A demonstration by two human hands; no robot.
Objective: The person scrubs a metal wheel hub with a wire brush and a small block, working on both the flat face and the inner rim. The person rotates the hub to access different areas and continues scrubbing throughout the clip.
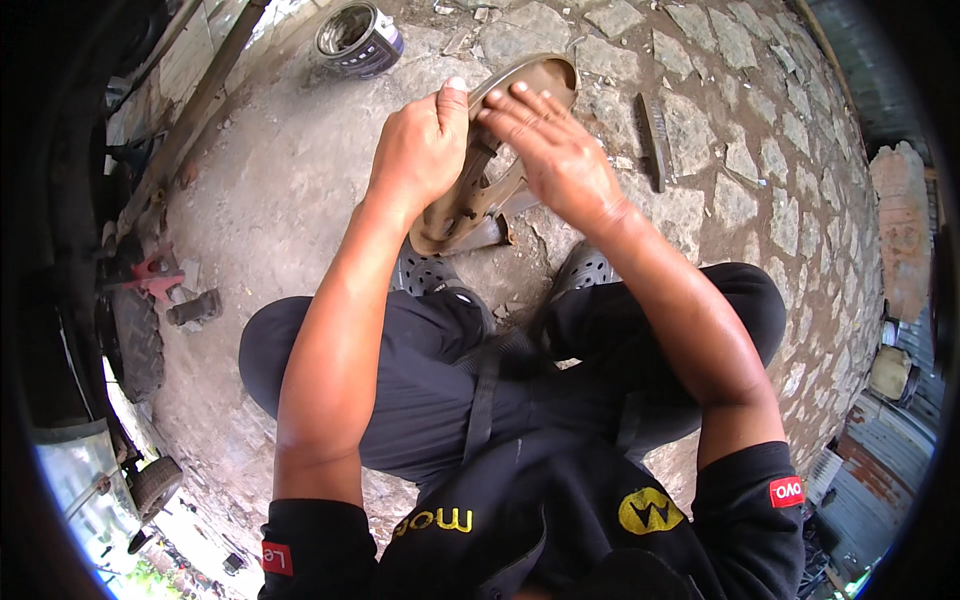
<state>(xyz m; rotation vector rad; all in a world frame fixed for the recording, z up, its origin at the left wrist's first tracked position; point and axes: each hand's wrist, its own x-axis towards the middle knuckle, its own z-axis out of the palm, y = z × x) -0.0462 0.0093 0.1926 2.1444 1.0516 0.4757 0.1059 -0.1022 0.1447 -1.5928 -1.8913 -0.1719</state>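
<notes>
A brown, dusty curved part (459,218), shaped like a motorcycle mudguard with an arched end and cut-out arms, stands tilted over the ground in front of my feet. My left hand (418,152) is closed round its left edge, the thumb pointing up along the rim. On the inner face of the arched end, my right hand (565,165) lies with its fingers stretched out flat. Whatever may be under those fingers is hidden. The lower end of the part comes close to my grey clog (440,275).
An open paint can (362,45) with a dark inside stands beyond my left hand. To the right, a narrow dark bar (651,142) rests on the stone paving (735,200). A red metal piece (155,272) and a wheel (157,486) are at the left; corrugated sheets (885,455) line the right.
</notes>
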